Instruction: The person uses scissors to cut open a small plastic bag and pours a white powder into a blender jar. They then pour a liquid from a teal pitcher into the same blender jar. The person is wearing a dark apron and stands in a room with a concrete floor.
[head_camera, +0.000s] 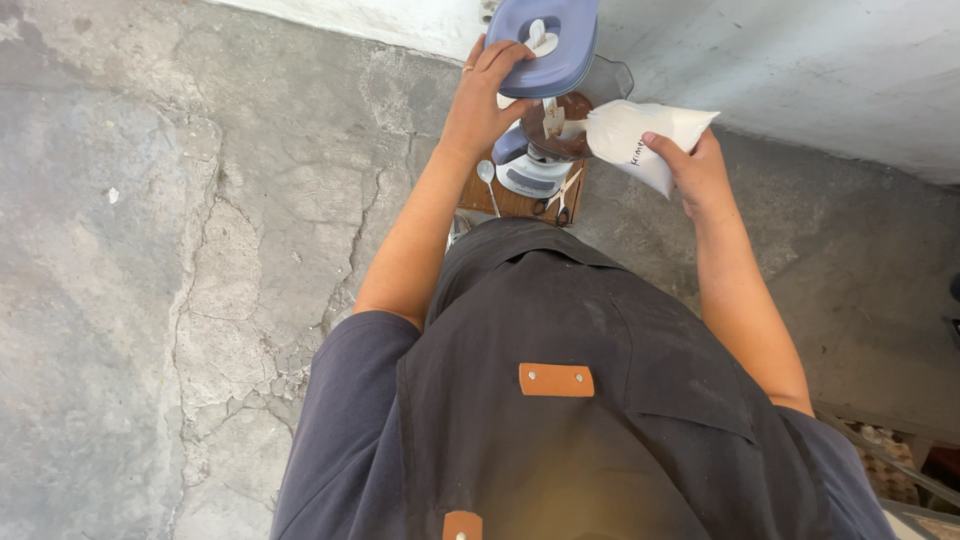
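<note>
Nearest the camera: dark apron (560, 400) with tan leather tabs fills the lower frame and blocks most of what sits below the forearms.

Small wooden table (520, 203) beyond the apron edge: a spoon (487, 180) at its left side, scissors (562, 200) at the right, both partly cut off by the apron. Only a strip of the table shows, so I can't tell how much room is on it.

Blender (545, 150) stands on it, jar open, brown mix inside.

Right hand (690, 165) grips a white bag (640, 138), tilted with its mouth at the jar rim. Left hand (487, 90), ring on one finger, clamps a blue-grey lid (548, 42) held up over the jar's far side.

Risks, as I judge them:
- Bag is soft and pinched from one side; a sag could send the contents over the rim onto the table.
- Lid is held by its edge only; a slip would drop it into the open jar.
- Scissors sit close to the blender base, easy to knock off the small table.

Hard to make out: the stream from the bag, fill level, blender controls, the bag's opening. Grey cracked concrete floor (200, 300) all round; white wall (800, 60) at the far edge.
</note>
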